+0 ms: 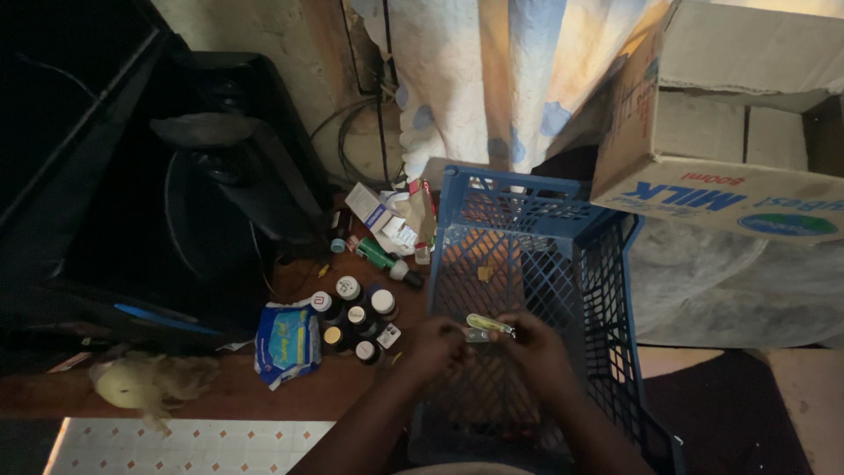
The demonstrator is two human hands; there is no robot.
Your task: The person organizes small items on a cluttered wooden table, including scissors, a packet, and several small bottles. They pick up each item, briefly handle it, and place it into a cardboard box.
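Though dim light blurs it, my left hand (437, 343) and right hand (534, 341) pinch a small yellow-green item (489, 325) above the blue crate (536, 264). Both grips closed on it; what it is, unclear.

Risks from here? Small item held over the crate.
1. Both hands, left hand and right hand, pinch a small yellowish item above the blue crate; if dropped, it might slip through the lattice.
2. The left forearm passes near the bottles; a nudge might topple them.
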